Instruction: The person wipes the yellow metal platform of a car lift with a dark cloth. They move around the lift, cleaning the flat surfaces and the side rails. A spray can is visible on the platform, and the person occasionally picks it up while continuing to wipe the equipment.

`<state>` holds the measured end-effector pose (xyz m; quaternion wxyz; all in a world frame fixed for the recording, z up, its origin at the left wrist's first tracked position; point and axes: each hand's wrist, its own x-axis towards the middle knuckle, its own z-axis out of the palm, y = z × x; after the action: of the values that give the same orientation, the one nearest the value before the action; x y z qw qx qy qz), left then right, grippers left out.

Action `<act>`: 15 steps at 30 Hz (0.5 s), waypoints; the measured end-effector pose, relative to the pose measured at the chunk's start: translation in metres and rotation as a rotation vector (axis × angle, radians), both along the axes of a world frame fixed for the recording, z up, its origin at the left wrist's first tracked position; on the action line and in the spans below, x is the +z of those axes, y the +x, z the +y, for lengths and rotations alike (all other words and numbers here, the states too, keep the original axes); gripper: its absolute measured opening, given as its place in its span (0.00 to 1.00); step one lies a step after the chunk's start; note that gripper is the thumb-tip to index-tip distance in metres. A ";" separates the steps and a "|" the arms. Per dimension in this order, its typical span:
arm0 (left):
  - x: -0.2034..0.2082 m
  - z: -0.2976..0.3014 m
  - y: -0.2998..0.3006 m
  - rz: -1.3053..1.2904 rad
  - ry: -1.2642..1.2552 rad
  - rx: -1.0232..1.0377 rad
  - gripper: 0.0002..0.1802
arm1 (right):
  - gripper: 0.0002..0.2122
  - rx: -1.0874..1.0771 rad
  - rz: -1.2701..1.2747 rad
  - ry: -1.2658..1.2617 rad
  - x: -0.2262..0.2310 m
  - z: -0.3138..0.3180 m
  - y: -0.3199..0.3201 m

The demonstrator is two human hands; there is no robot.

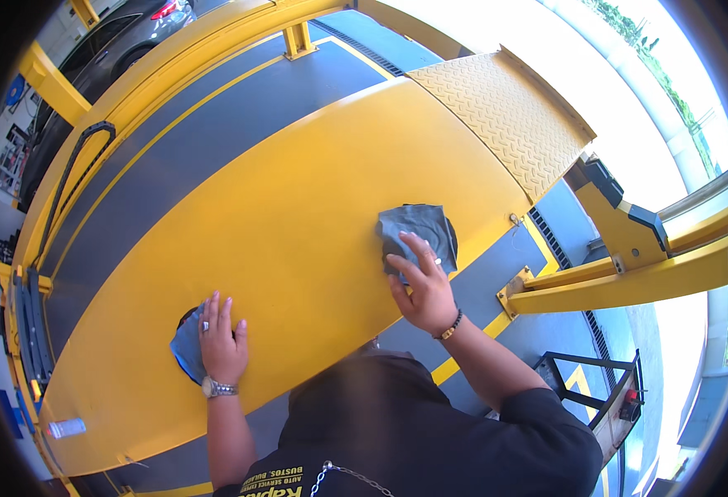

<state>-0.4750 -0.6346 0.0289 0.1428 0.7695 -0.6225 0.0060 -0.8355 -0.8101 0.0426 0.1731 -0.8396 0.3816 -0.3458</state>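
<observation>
My left hand [224, 348] lies flat with fingers stretched over the right edge of a blue cloth [184, 346], which has a dark rim. A watch sits on that wrist. Farther right, my right hand [426, 290] rests with spread fingers on the near part of a crumpled grey cloth [420, 225]; I cannot tell how firmly it presses. Both cloths lie on a long, smooth yellow metal ramp [298, 224] in front of me. Neither hand has its fingers wrapped round anything.
A small white can or bottle [67, 427] lies at the ramp's left end. A tread-plate flap [505, 112] joins its right end. Yellow lift posts and beams [629, 277] stand to the right, above a black metal frame [583, 398]. A dark car [120, 50] is at far left.
</observation>
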 end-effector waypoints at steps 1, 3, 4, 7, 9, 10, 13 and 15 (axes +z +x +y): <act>-0.002 0.005 0.001 0.056 -0.005 0.027 0.26 | 0.17 -0.074 0.053 -0.008 -0.001 -0.014 -0.020; 0.000 0.015 0.005 0.056 -0.021 0.086 0.25 | 0.23 -0.103 0.143 -0.020 0.000 -0.037 -0.041; 0.004 0.022 0.007 0.005 -0.028 0.115 0.24 | 0.25 -0.094 0.174 -0.013 0.002 -0.045 -0.046; -0.001 0.038 0.018 -0.097 0.013 0.252 0.25 | 0.30 -0.030 0.335 0.049 0.001 -0.059 -0.045; -0.012 0.047 0.024 -0.103 0.035 0.272 0.27 | 0.31 -0.011 0.421 0.028 -0.003 -0.058 -0.032; -0.017 0.046 0.026 -0.108 0.042 0.292 0.28 | 0.31 -0.001 0.418 0.032 -0.004 -0.059 -0.026; -0.026 0.040 0.037 -0.129 0.065 0.306 0.30 | 0.28 0.083 0.374 0.035 -0.014 -0.049 -0.008; -0.023 0.031 0.042 -0.127 0.102 0.328 0.30 | 0.25 0.222 0.306 -0.005 -0.020 -0.043 0.005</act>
<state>-0.4329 -0.6037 0.0055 0.0612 0.8651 -0.4957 0.0462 -0.8309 -0.8526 0.0224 0.1478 -0.9197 0.3078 -0.1938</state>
